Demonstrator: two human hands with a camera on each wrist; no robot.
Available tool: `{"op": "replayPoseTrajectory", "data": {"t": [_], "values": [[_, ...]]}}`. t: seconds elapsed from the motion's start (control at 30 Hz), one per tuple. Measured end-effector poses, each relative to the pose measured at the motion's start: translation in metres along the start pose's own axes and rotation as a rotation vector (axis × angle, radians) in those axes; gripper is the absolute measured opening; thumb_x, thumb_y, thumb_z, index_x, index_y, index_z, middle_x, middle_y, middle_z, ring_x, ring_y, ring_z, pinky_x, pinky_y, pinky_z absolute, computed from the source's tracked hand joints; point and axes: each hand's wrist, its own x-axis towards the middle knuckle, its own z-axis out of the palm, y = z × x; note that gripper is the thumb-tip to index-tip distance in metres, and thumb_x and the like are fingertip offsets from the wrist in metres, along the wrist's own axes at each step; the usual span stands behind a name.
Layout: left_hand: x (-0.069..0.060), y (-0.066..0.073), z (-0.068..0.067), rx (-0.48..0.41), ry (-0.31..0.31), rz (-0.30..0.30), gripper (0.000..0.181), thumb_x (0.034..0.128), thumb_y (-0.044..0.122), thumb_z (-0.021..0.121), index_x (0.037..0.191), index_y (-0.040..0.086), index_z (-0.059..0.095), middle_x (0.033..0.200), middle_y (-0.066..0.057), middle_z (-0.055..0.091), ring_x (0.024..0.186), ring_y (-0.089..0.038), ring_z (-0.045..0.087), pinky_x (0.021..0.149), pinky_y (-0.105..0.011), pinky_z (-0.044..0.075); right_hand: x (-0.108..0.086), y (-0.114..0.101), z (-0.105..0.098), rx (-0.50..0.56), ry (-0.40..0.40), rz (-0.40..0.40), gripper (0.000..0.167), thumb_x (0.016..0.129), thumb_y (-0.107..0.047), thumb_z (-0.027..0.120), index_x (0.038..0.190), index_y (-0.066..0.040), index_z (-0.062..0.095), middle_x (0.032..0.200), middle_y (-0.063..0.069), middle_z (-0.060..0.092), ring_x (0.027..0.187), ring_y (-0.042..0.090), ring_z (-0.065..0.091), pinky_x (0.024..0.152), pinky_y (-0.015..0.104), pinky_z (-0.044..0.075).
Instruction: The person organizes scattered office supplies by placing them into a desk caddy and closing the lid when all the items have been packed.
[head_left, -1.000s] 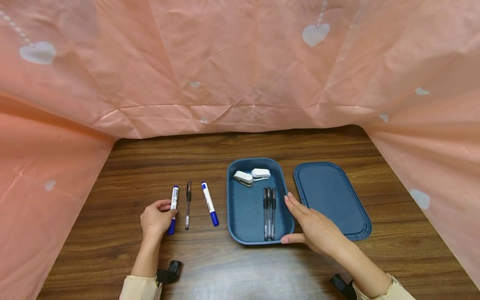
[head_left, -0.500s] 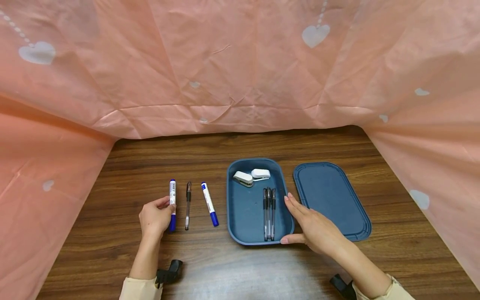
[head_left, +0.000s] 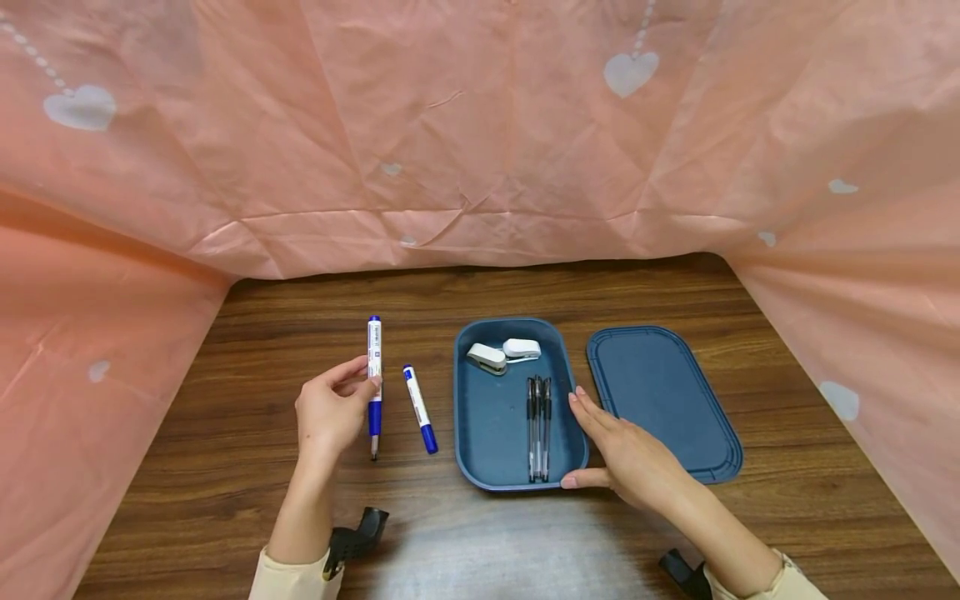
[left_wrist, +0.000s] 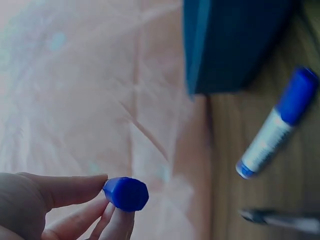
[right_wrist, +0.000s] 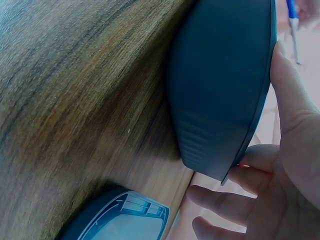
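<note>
My left hand (head_left: 330, 412) pinches a white marker with blue ends (head_left: 375, 342) between thumb and fingers, raised off the table. In the left wrist view the marker's blue cap (left_wrist: 129, 194) faces the camera. Below the held marker lies a black gel pen (head_left: 374, 450), mostly covered by it in the head view. A second blue-and-white marker (head_left: 420, 408) lies to its right. My right hand (head_left: 637, 457) rests against the right rim of a dark blue bin (head_left: 483, 450), fingers extended, thumb at the near corner. Inside are two white staplers (head_left: 487, 357) and several gel pens (head_left: 537, 429).
The bin's flat blue lid (head_left: 667, 400) lies on the wooden table (head_left: 315, 308) right of the bin, partly behind my right hand. A pink curtain with hearts (head_left: 480, 133) encloses the table at the back and both sides.
My left hand has lifted the marker from the table and carried it rightward to above the gel pen. The right hand and the bin have not moved.
</note>
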Motion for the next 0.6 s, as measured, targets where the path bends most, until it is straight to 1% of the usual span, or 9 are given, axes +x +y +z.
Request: {"op": "replayPoseTrajectory", "data": {"t": [0.13, 0.23, 0.3, 0.47, 0.6], "values": [[-0.006, 0.022, 0.004, -0.062, -0.018, 0.023, 0.033, 0.0859, 0.013, 0.071, 0.119, 0.011, 0.07, 0.107, -0.015, 0.073, 0.091, -0.02, 0.072, 0.06, -0.012, 0.049, 0.0, 0.0, 0.0, 0.001, 0.0, 0.0, 0.094, 0.079, -0.051, 0.07, 0.149, -0.001, 0.034, 0.156, 0.019, 0.03, 0.131, 0.038, 0.048, 0.099, 0.057, 0.045], [-0.011, 0.036, 0.01, -0.11, -0.041, 0.035, 0.033, 0.0854, 0.013, 0.072, 0.118, 0.012, 0.07, 0.108, -0.011, 0.074, 0.089, -0.017, 0.071, 0.061, -0.015, 0.05, 0.0, 0.001, 0.0, 0.005, -0.005, 0.005, 0.094, 0.079, -0.051, 0.07, 0.149, -0.002, 0.033, 0.156, 0.018, 0.029, 0.131, 0.039, 0.048, 0.098, 0.059, 0.045], [-0.013, 0.043, 0.014, -0.135, -0.05, 0.056, 0.033, 0.0847, 0.012, 0.073, 0.118, 0.012, 0.07, 0.108, -0.01, 0.073, 0.089, -0.017, 0.071, 0.062, -0.015, 0.05, -0.001, 0.001, 0.0, 0.01, -0.007, 0.008, 0.094, 0.079, -0.051, 0.07, 0.149, -0.002, 0.033, 0.156, 0.018, 0.029, 0.131, 0.039, 0.048, 0.098, 0.06, 0.045], [-0.018, 0.058, 0.024, -0.17, -0.055, 0.116, 0.033, 0.0828, 0.01, 0.074, 0.116, 0.011, 0.071, 0.107, -0.009, 0.074, 0.087, -0.019, 0.072, 0.061, -0.015, 0.048, -0.001, 0.0, 0.0, 0.013, -0.004, 0.001, 0.094, 0.079, -0.05, 0.071, 0.149, -0.001, 0.032, 0.156, 0.019, 0.029, 0.131, 0.039, 0.049, 0.097, 0.06, 0.045], [-0.021, 0.067, 0.032, -0.193, -0.066, 0.132, 0.033, 0.0815, 0.01, 0.075, 0.114, 0.012, 0.072, 0.104, -0.007, 0.075, 0.084, -0.016, 0.071, 0.056, -0.017, 0.044, -0.001, 0.0, 0.0, 0.014, -0.006, -0.001, 0.094, 0.079, -0.05, 0.071, 0.149, -0.001, 0.032, 0.156, 0.019, 0.029, 0.131, 0.039, 0.049, 0.097, 0.06, 0.045]]}}
